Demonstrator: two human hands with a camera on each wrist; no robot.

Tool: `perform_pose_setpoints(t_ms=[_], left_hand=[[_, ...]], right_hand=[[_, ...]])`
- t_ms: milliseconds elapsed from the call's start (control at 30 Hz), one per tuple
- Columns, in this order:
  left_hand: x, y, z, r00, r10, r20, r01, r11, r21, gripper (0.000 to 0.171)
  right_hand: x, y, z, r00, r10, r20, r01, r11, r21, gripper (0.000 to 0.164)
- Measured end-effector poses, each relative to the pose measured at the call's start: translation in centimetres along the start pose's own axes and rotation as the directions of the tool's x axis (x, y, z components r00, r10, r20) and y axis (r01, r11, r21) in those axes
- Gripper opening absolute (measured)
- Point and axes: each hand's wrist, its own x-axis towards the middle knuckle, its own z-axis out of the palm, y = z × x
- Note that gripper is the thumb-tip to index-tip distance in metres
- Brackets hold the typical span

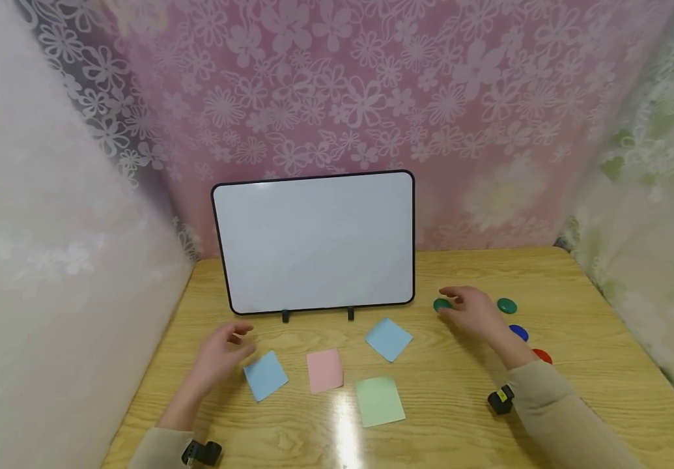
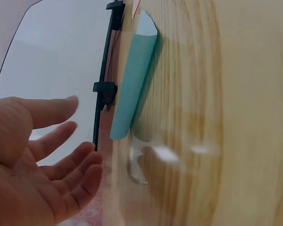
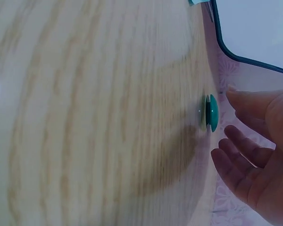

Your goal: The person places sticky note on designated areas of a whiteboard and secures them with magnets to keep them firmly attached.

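Observation:
My right hand (image 1: 474,314) hovers at a round green magnet (image 1: 442,304) on the table, to the right of the whiteboard. In the right wrist view the green magnet (image 3: 213,113) lies on the wood, with a gap between it and my loosely bent fingers. My left hand (image 1: 219,355) is held above the table near the whiteboard's lower left corner, beside a blue sticky note (image 1: 266,376). Nothing is between its fingers in the left wrist view, where the blue note (image 2: 136,80) curls up off the table. The whiteboard (image 1: 316,244) stands upright, blank, with a black frame.
A pink note (image 1: 325,370), a green note (image 1: 380,401) and another blue note (image 1: 389,339) lie before the whiteboard's two black feet. By my right forearm are a second green magnet (image 1: 507,305), a blue magnet (image 1: 519,333) and a partly covered red magnet (image 1: 543,355). Flowered curtains (image 1: 366,98) enclose the table.

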Motion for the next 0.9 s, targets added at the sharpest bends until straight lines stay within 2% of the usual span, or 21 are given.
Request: perform_pose_setpoints(t_ms=[100, 233, 533, 900], left_hand=[[-0.3, 0.4, 0.2, 0.998, 0.002, 0.062, -0.006, 0.997, 0.072, 0.039], [-0.5, 0.8, 0.4, 0.994, -0.011, 0.106, -0.007, 0.986, 0.168, 0.039], [-0.5, 1.7, 0.6, 0.990, -0.020, 0.142, -0.017, 0.966, 0.256, 0.043], [-0.2, 2.2, 0.8, 0.980, -0.074, 0.183, 0.003, 0.932, 0.362, 0.051]], right_hand=[[-0.1, 0.1, -0.1, 1.000, -0.022, 0.001, 0.022, 0.999, -0.031, 0.051], [-0.2, 0.3, -0.1, 1.000, -0.023, 0.015, 0.024, 0.998, -0.058, 0.053], [0.0, 0.1, -0.3, 0.999, -0.012, 0.052, 0.018, 0.994, -0.106, 0.055], [0.4, 0.0, 0.2, 0.996, 0.041, 0.074, -0.030, 0.988, -0.153, 0.060]])
